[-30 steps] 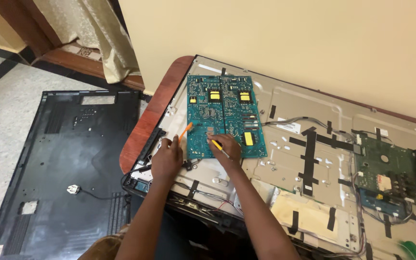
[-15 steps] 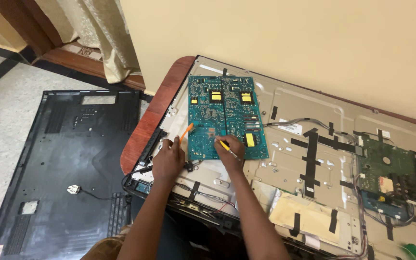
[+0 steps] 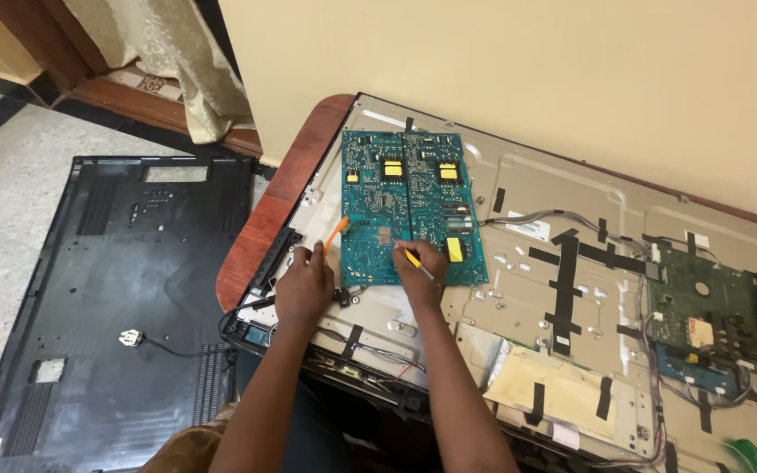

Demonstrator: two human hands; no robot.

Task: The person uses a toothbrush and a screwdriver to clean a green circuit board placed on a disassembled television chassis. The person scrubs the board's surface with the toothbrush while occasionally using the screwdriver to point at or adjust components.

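Panel: I see the opened flat screen chassis (image 3: 571,368) filling the right of the frame.
Board: teal circuit board (image 3: 409,206), centre, long axis running up-frame, just above both hands.
Right hand (image 3: 420,267): nearer, closed around a yellow tool (image 3: 413,260), on the board's lower edge.
Left hand (image 3: 304,285): pinches an orange tool (image 3: 336,233), lower left of board.

Two hands (image 3: 304,285) (image 3: 420,267), two circuit boards (image 3: 409,206) (image 3: 729,320), two orange-handled tools (image 3: 336,232) (image 3: 413,259), one black back cover (image 3: 107,289)

Two bare forearms, no sleeves, watch or rings visible. Left hand (image 3: 304,285) and right hand (image 3: 420,270) ungloved. Brownish-tan garment (image 3: 194,447) shows at bottom edge, between the arms' near ends.
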